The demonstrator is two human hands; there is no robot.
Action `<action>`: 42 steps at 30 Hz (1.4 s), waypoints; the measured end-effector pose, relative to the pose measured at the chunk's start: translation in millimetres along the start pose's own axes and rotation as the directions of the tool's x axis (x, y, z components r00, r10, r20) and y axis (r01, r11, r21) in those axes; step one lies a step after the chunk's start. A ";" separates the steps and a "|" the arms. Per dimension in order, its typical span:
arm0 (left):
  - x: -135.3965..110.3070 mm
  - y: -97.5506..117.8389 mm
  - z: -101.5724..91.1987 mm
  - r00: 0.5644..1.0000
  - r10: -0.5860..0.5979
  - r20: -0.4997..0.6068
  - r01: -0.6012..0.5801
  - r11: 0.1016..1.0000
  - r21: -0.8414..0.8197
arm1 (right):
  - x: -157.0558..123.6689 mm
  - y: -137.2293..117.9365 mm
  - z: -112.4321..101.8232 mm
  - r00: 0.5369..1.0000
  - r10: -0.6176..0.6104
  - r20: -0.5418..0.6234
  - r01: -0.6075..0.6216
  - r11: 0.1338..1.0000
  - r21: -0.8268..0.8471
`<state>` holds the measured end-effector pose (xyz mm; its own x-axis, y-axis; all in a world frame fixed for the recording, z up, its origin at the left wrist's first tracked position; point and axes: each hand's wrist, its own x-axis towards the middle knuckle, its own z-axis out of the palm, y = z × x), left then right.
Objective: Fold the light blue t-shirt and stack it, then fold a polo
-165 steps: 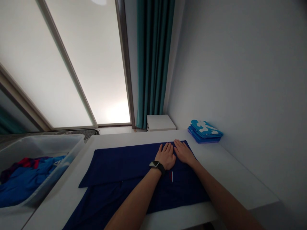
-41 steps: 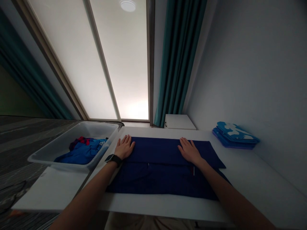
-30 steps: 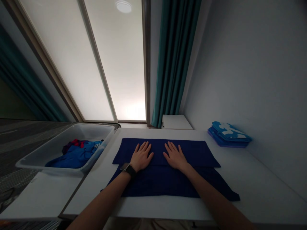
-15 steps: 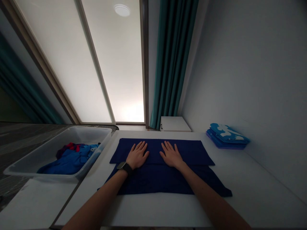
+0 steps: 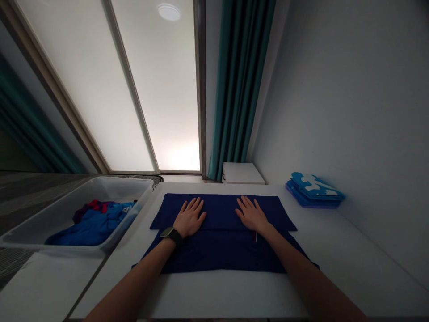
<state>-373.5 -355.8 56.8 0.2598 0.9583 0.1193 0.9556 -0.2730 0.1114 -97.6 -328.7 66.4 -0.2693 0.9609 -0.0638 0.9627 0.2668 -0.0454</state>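
Note:
A dark navy garment lies spread on the white table, its far part folded over toward me. My left hand, with a black watch on the wrist, rests flat on the folded layer left of centre, fingers stretched out. My right hand lies flat on the same layer right of centre, fingers spread. Neither hand holds anything. A small red and white mark shows on the cloth beside my right wrist.
A grey plastic bin at the left holds blue and red clothes. A stack of folded blue cloths sits at the table's far right by the wall. A small white cabinet and teal curtain stand behind.
Half a second ago my hands lay close together at the garment's centre. My right hand has slid to the right along the fold; the left has barely moved.

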 end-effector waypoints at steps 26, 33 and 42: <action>-3.1 4.0 2.2 0.995 -0.081 -0.051 0.083 0.996 0.041 | -2.0 23.2 10.0 0.996 0.085 -0.030 -0.084 0.996 0.021; -0.8 2.4 4.3 0.997 -0.069 -0.037 0.071 0.997 0.037 | -0.1 24.7 12.6 0.996 0.082 -0.035 -0.082 0.997 0.011; 0.1 1.0 4.1 0.997 -0.070 -0.016 0.070 0.997 0.012 | 1.4 26.8 14.4 0.996 0.079 -0.027 -0.079 0.997 0.021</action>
<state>-372.0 -355.7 52.9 0.1901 0.9735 0.1273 0.9730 -0.2041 0.1075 -72.6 -321.3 50.8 -0.1914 0.9807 -0.0400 0.9801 0.1888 -0.0609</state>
